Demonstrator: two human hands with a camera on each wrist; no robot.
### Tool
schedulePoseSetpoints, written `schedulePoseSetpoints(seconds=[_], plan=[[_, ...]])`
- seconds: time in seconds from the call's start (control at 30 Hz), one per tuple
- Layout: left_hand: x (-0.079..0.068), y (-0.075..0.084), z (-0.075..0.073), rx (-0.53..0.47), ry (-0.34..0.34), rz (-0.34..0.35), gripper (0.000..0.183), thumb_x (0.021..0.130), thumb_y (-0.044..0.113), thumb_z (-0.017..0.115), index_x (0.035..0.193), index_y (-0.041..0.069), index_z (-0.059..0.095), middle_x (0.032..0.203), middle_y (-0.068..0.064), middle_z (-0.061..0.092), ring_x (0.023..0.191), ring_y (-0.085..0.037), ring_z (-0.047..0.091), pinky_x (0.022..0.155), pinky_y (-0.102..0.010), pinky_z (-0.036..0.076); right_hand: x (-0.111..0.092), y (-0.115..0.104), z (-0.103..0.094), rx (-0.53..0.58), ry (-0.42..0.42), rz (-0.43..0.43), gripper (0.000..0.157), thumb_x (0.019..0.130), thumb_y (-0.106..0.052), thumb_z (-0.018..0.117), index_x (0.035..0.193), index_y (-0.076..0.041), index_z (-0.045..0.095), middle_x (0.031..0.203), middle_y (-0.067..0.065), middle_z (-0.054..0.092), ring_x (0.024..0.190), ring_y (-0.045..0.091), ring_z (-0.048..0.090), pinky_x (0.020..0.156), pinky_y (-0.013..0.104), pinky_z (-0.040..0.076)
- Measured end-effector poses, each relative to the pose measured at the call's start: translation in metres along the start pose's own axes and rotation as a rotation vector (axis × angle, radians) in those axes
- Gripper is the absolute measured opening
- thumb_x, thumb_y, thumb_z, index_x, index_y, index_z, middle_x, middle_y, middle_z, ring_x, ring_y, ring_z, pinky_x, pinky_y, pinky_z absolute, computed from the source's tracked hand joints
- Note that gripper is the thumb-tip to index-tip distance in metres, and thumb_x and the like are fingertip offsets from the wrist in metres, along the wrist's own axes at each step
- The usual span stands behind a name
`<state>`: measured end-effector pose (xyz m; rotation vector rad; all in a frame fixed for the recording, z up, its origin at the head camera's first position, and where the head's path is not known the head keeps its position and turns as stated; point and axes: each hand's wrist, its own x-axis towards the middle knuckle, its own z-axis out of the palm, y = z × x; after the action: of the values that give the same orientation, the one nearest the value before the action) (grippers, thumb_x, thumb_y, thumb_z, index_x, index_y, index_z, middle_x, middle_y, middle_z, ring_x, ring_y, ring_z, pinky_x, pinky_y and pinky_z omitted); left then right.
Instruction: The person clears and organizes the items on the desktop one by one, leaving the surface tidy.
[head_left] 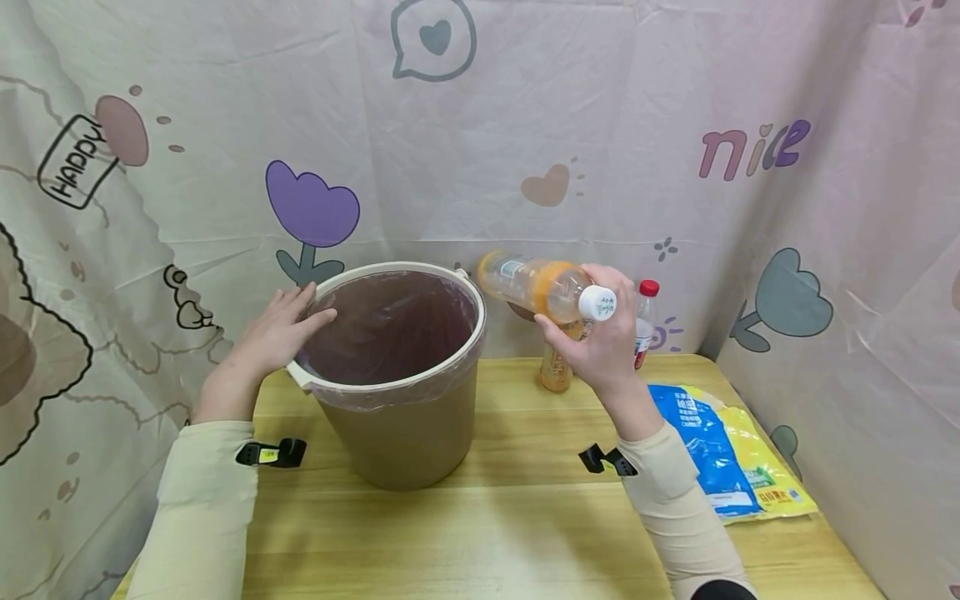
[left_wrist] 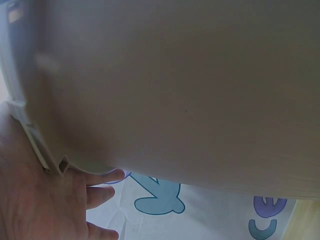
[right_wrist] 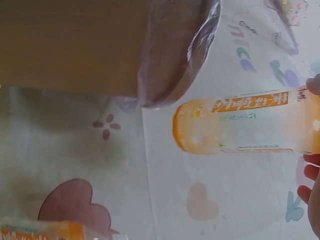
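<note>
A brown trash can (head_left: 405,437) with a pale rim and a clear plastic liner stands on the wooden table. My left hand (head_left: 273,333) rests at the left side of its rim, fingers stretched out and the thumb over the opening. In the left wrist view, the left hand (left_wrist: 45,200) touches the rim from outside. My right hand (head_left: 603,342) grips a clear plastic bottle (head_left: 525,279) with orange bands near its white cap. The bottle tilts sideways, its base toward the can's right rim. In the right wrist view, fingertips curl round the bottle (right_wrist: 250,122) at its cap end.
Behind my right hand stand another orange-labelled bottle (head_left: 556,371) and a red-capped bottle (head_left: 645,325). At the table's right lies a blue and yellow plastic package (head_left: 712,450). A patterned cloth (head_left: 450,150) hangs behind and beside the table (head_left: 487,542).
</note>
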<state>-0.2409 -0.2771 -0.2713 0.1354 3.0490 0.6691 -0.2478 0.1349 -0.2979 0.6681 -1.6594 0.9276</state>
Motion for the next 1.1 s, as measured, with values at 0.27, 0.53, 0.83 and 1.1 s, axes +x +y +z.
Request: schedulePoseSetpoints(seconds=[0.27,0.53,0.83,1.1], plan=[[0.001,0.000,-0.001,0.006,0.002,0.003,0.082,0.099,0.062,0.025,0.156,0.008,0.001,0.160,-0.028,-0.001,0.147,-0.049,-0.011,0.113,-0.071,0.000,0.004,-0.012,0.010,0.133,-0.023,0.053,0.080,0.083,-0.058,0.067,0.125,0.007,0.047,0.119,0.024,0.052,0.114,0.021,0.047,0.099,0.025,0.042],[0.002,0.001,-0.001,0.011,0.010,0.011,0.083,0.100,0.061,0.026,0.156,0.005,0.004,0.160,-0.030,0.001,0.147,-0.050,-0.009,0.114,-0.071,0.002,0.002,-0.020,0.020,0.190,-0.112,0.118,0.081,0.085,-0.060,0.064,0.126,0.008,0.050,0.119,0.024,0.057,0.106,0.028,0.054,0.093,0.022,0.045],[0.002,-0.001,0.000,0.011,0.002,0.004,0.083,0.100,0.061,0.025,0.156,0.006,0.002,0.160,-0.029,0.000,0.147,-0.050,-0.010,0.114,-0.070,0.002,0.001,-0.026,0.029,0.294,-0.303,0.282,0.084,0.084,-0.067,0.059,0.133,0.000,0.047,0.122,0.019,0.053,0.100,0.024,0.057,0.079,0.024,0.054],[0.001,-0.001,0.001,0.001,0.001,0.004,0.083,0.100,0.061,0.026,0.156,0.006,0.001,0.160,-0.030,0.000,0.147,-0.050,-0.011,0.114,-0.071,0.001,-0.001,-0.034,0.044,0.313,-0.400,0.308,0.093,0.082,-0.074,0.053,0.138,-0.001,0.047,0.127,0.019,0.049,0.114,0.028,0.056,0.095,0.045,0.054]])
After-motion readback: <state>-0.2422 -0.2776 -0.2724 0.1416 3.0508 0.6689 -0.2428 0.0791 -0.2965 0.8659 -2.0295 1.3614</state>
